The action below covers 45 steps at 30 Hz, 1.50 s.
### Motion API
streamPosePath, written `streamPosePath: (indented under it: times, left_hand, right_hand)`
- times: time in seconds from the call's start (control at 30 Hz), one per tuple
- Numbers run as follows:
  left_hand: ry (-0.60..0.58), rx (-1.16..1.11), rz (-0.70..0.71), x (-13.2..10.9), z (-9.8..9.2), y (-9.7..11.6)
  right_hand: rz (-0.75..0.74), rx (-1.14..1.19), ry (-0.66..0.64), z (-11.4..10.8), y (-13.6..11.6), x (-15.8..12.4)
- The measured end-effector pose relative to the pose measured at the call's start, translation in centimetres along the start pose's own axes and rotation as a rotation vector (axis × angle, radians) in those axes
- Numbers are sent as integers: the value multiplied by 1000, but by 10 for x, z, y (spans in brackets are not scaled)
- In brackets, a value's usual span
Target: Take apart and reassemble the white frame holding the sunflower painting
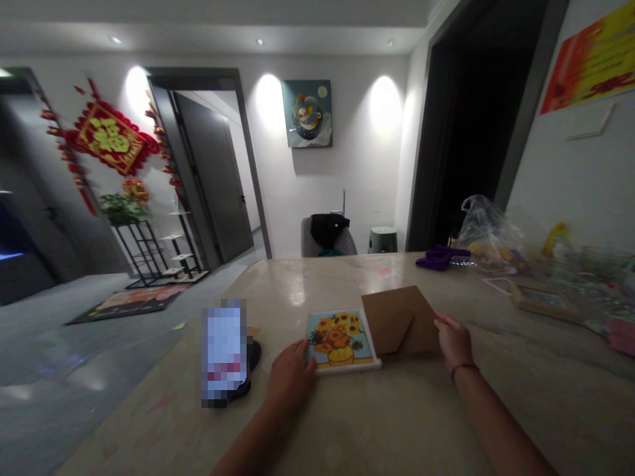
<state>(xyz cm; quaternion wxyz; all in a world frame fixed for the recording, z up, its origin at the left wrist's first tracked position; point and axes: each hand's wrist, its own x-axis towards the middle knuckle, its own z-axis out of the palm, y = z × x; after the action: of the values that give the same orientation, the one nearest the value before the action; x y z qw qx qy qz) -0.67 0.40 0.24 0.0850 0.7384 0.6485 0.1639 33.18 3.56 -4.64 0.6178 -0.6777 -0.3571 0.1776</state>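
Observation:
A small white-framed picture of sunflowers in a yellow vase (341,340) lies flat on the beige table (397,423). My left hand (290,378) rests at its left edge, fingers curled against the frame. A brown cardboard backing panel (399,318) lies just right of the picture, partly tucked behind it. My right hand (454,342) grips that panel's right edge with closed fingers; a thin band circles the wrist.
A phone (224,352) stands propped at the table's left edge. At the far right lie a purple cloth (439,256), a clear plastic bag (489,235), a wooden frame (543,301) and blurred clutter. A chair (327,237) stands beyond the table.

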Motion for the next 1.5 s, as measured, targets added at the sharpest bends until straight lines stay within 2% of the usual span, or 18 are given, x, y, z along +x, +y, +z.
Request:
streamPosePath:
  times: [0.07, 0.17, 0.37, 0.43, 0.5, 0.57, 0.7, 0.8, 0.9, 0.97, 1.07, 1.27, 1.5]
  left_hand:
    - [45, 78, -51, 3, -4, -5]
    - [55, 141, -89, 5, -9, -11]
    - [70, 85, -175, 6, -16, -13]
    - [54, 81, -220, 5, -19, -11]
    - [54, 80, -240, 4, -22, -10]
    - [72, 54, -235, 4, -23, -9]
    - [93, -77, -222, 3, -23, -6]
    - [104, -193, -266, 3, -25, -3]
    - [130, -343, -284, 4, -25, 0]
    - [129, -476, -289, 7, -21, 1]
    - [74, -695, -344, 10, -14, 0]
    - [-202, -1098, -362, 9, -14, 1]
    - [-297, -1400, -360, 8, -21, 1]
  right_hand:
    - [27, -153, -14, -1, 0, -1]
    - [48, -262, -52, 0, -5, -6]
    - [7, -446, -115, -3, -21, -20]
    - [-52, -558, -71, -3, -33, -28]
    - [-217, -803, 26, 1, -49, -42]
    - [-364, -877, 24, 11, -65, -60]
    - [-485, -823, -240, 40, -85, -102]
    - [-475, -798, -369, 53, -87, -119]
    - [-387, -608, -449, 54, -83, -118]
    - [-334, -403, -454, 52, -79, -112]
    - [-305, -190, -383, 51, -71, -103]
    - [-281, -25, -319, 56, -61, -95]
    - [-144, 226, -396, 57, -57, -89]
